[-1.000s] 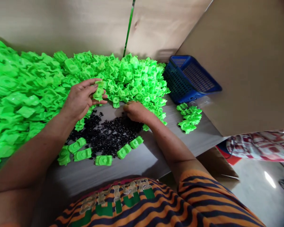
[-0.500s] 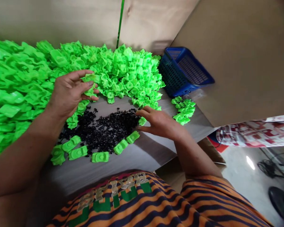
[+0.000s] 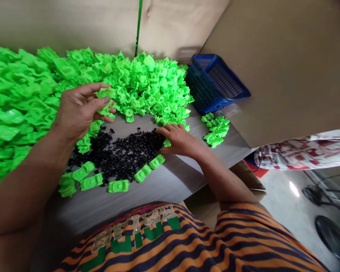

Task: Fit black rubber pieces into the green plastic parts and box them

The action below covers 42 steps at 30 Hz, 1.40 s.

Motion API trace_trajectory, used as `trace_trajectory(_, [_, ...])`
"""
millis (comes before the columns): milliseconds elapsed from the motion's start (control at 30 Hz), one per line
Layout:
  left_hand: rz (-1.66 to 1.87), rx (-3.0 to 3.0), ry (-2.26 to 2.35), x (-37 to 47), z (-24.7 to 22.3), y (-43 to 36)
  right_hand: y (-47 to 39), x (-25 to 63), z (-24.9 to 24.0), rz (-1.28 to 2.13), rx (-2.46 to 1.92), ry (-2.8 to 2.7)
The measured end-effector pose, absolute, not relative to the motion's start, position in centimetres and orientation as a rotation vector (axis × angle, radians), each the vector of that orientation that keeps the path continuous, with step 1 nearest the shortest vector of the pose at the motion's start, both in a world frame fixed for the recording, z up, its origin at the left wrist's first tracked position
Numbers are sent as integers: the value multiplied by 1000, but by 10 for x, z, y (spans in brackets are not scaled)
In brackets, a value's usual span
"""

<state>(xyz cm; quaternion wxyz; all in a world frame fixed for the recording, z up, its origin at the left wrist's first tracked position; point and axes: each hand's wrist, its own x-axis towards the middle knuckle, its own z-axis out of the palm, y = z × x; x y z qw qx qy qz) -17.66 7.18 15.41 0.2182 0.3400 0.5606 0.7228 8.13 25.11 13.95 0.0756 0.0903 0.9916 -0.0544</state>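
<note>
Clock centred on the black axle heap point(image 3: 130, 151). Left hand point(image 3: 78, 107) at 10: thumb and fingers pinched on one green car shell point(image 3: 104, 110), held up, long axis roughly 12–6; can't tell nose from tail. Right hand point(image 3: 181, 140) at 3, by the heap's edge: thumb and fingers apart, one shell partly visible in the gap; can't tell if fingertips have an axle. Six loose shells point(image 3: 118, 186) on table point(image 3: 170, 177), 8 round to 4; 6 o'clock one lies 9–3. One blue basket point(image 3: 198, 87) at 2. Axles too many to count.
</note>
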Motion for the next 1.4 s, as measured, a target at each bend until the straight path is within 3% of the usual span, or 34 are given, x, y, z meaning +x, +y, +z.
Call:
trace_trajectory(167, [2020,1004,1541,-181,158,70,254,59,137,-99,197,2850])
trace_trajectory(667, [2014,1027,1588,-185,153,71,246,-14,113,-612,-48,3205])
trace_trajectory(800, [1977,1077,1617,-190,151,71,249,16,134,-602,74,3399])
trace_trajectory(967, [1893,1104,1686,-195,148,72,229,99,153,-533,-32,3116])
trace_trajectory(1233, [1816,1162,1701,-194,147,71,169,150,102,-865,-49,3207])
trace_trajectory(1400, [1832,1106,1713,-190,149,71,151,135,96,-694,-288,3514])
